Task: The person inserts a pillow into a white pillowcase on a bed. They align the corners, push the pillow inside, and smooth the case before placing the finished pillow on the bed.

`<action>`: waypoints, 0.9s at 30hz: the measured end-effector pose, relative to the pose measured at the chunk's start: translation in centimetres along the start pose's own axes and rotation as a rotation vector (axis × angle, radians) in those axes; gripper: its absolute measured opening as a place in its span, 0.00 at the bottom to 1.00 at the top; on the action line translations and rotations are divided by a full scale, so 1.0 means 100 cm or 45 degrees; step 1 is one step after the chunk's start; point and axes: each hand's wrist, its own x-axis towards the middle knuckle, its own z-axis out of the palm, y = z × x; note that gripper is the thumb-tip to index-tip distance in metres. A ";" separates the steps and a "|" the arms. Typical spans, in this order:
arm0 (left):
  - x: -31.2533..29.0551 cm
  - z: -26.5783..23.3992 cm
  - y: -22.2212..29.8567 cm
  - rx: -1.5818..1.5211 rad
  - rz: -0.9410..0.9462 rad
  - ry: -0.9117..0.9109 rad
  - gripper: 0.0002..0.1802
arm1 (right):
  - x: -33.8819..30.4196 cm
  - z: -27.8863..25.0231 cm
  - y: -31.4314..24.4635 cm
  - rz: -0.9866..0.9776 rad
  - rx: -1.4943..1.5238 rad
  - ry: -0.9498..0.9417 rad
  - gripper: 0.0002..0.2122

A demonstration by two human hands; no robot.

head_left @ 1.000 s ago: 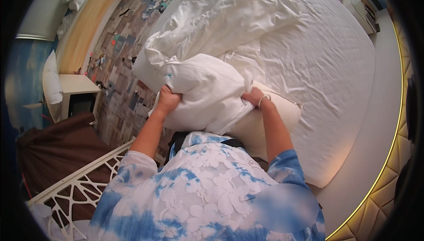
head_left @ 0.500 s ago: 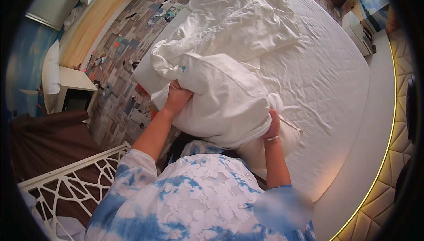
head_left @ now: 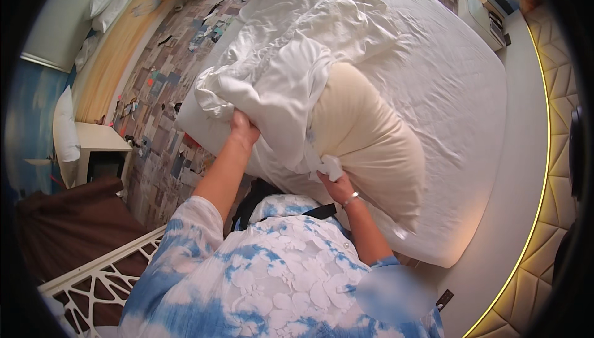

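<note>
One white pillowcase (head_left: 281, 93) is gripped by two hands set apart: bunched cloth is clutched in the left hand (head_left: 245, 129), loose cloth in the right hand (head_left: 337, 188), seemingly so the case is kept spread. One cream pillow (head_left: 374, 134), partly overlapped by it, is supported on one bed (head_left: 461, 121).

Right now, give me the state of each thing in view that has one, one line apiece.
Loose white fabric cover: creased, gripped
Plump cream fabric pillow: largely bare, wrinkled
Left hand: closed on the cover
Right hand: closed on bunched white cloth
Rumpled white cloth heap: unfolded
White sheeted mattress: sheet spread, creased
Thin curved yellow light strip: lit
Dark brown cloth: draped in folds
</note>
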 end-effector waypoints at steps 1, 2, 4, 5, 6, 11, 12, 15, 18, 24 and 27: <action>-0.003 -0.010 -0.009 -0.078 -0.120 0.062 0.25 | 0.003 0.003 0.034 0.132 -0.169 -0.043 0.14; -0.010 -0.017 -0.020 0.041 -0.150 0.204 0.26 | 0.003 0.005 0.050 0.142 -0.418 -0.162 0.15; -0.021 -0.023 -0.039 0.268 -0.201 0.489 0.30 | 0.012 0.004 0.067 0.146 -0.921 -0.426 0.18; -0.024 -0.027 -0.043 0.352 -0.164 0.466 0.32 | 0.016 0.004 0.045 0.143 -0.871 -0.464 0.17; -0.026 -0.032 -0.047 0.432 -0.126 0.448 0.35 | 0.022 0.004 -0.002 0.138 -0.824 -0.509 0.17; -0.010 -0.057 -0.063 0.743 -0.111 0.401 0.29 | 0.075 0.023 -0.052 -0.012 -0.287 -0.088 0.18; -0.015 -0.052 -0.070 0.731 -0.078 0.426 0.21 | 0.091 0.028 -0.047 0.027 -0.313 -0.081 0.19; -0.020 -0.055 -0.083 0.775 -0.302 0.348 0.17 | 0.135 0.042 -0.039 0.443 0.334 -0.298 0.23; -0.026 -0.044 -0.092 0.868 -0.176 0.283 0.20 | 0.154 0.057 -0.043 0.694 0.991 -0.307 0.28; -0.022 -0.016 -0.076 0.597 -0.222 0.389 0.30 | 0.133 0.049 -0.054 0.756 1.224 -0.448 0.27; 0.001 -0.033 -0.082 0.523 -0.096 0.467 0.26 | 0.121 0.021 -0.017 0.514 0.947 -0.055 0.28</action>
